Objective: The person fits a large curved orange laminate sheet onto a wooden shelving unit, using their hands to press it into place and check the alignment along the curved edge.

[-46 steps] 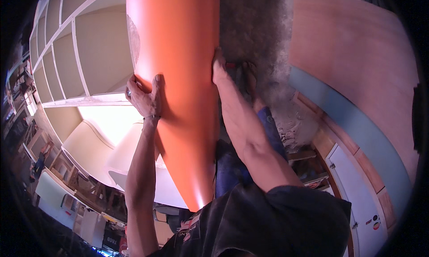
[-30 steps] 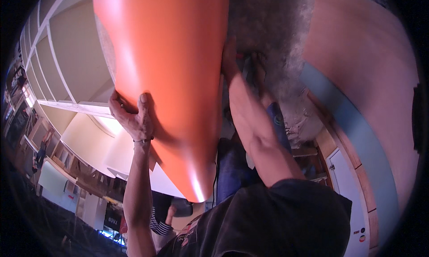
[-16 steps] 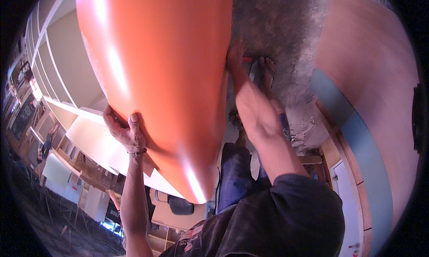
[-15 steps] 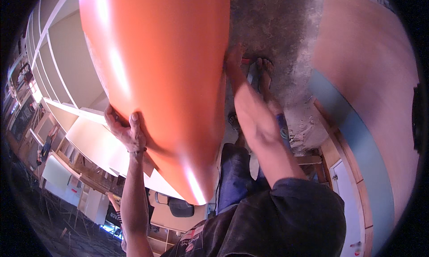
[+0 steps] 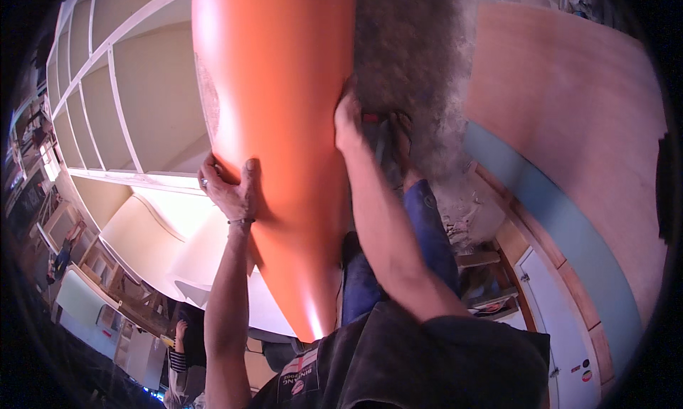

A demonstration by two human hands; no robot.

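A long, glossy orange tapered hull-like piece (image 5: 277, 74) runs up the middle of the view, its narrow end close to my body, with a dull patch on its left edge. My left hand (image 5: 226, 192) grips that left edge, thumb on the orange surface and fingers curled over the side. My right hand (image 5: 347, 121) is closed on the right edge, farther up, with its fingertips partly hidden. Left of the piece are a cream panelled structure with white ribs (image 5: 135, 117) and pale curved forms (image 5: 135, 234).
At right are a large pinkish board (image 5: 562, 88), a blue strip (image 5: 541, 202) and a white door (image 5: 551, 323). My legs and a bare foot are on the dusty floor (image 5: 405, 60). Another person's striped sleeve (image 5: 178, 359) shows at lower left, among cluttered workshop furniture.
Compared with half a second ago, the orange piece looks narrower in view. My left hand appears higher and farther right, my right hand lower and farther left. Both stay on the piece.
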